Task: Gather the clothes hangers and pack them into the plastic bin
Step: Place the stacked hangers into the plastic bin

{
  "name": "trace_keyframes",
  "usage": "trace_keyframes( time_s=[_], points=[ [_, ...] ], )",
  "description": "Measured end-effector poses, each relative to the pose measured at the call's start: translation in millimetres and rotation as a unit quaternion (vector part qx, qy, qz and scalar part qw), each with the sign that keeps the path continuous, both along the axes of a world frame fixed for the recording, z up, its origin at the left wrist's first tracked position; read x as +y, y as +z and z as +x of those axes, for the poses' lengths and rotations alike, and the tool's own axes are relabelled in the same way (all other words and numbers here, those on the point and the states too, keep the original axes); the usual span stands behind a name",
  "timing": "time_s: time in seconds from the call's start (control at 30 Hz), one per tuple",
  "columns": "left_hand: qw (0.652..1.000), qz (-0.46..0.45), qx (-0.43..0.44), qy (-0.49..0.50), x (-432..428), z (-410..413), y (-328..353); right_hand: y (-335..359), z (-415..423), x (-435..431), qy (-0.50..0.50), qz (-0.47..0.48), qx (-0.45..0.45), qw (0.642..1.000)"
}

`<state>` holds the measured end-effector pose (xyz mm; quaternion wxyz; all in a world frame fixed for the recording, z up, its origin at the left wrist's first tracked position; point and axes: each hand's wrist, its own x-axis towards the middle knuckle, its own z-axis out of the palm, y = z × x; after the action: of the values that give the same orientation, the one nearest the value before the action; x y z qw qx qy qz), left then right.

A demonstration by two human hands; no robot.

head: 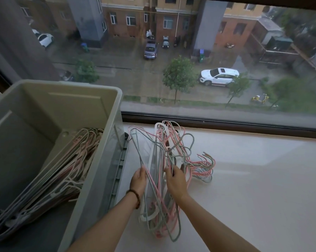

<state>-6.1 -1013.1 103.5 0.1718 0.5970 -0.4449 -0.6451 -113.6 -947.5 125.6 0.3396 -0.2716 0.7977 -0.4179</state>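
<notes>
Left hand (139,180) and right hand (175,180) are both clenched on the tangled hangers (159,153). The left grips the bundle's left edge and the right is curled round wires near its middle. From my remote seat the bundle reads as pink, grey and white hangers lying on the white windowsill (253,188), just right of the grey plastic bin (118,91). The bin already holds stacked hangers (66,171) leaning against its near wall, so I judge the packing partly done and this step to be collecting the next load.

To do it well I would first square the bundle, so that hooks point one way and the shoulders nest, before lifting. A smaller cluster of hooks (204,166) fans out to the right. I cannot tell whether it is snagged in the main bundle, so I would raise slowly and watch for it dragging. Then I would carry the load over the rim and lay it parallel to the stack inside, keeping the hooks from catching the wall.
</notes>
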Motion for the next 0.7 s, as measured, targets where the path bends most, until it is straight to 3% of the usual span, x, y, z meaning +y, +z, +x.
trace_keyframes(
  time_s=[0.2, 0.4, 0.7],
  points=[
    [0.997, -0.056, 0.007, -0.054, -12.2, -12.9, 14.3, 9.4, 17.5, -11.8, -0.085, -0.047, 0.000, 0.995],
    [0.975, 0.017, -0.028, -0.222, -22.3, -11.2, 1.1, -9.6, 11.3, 0.3, -0.100, 0.159, 0.097, 0.977],
    [0.982, 0.012, -0.092, -0.166, -20.9, -19.6, -15.3, -18.1, -8.3, 1.2, -0.040, 0.234, 0.112, 0.965]
  ],
)
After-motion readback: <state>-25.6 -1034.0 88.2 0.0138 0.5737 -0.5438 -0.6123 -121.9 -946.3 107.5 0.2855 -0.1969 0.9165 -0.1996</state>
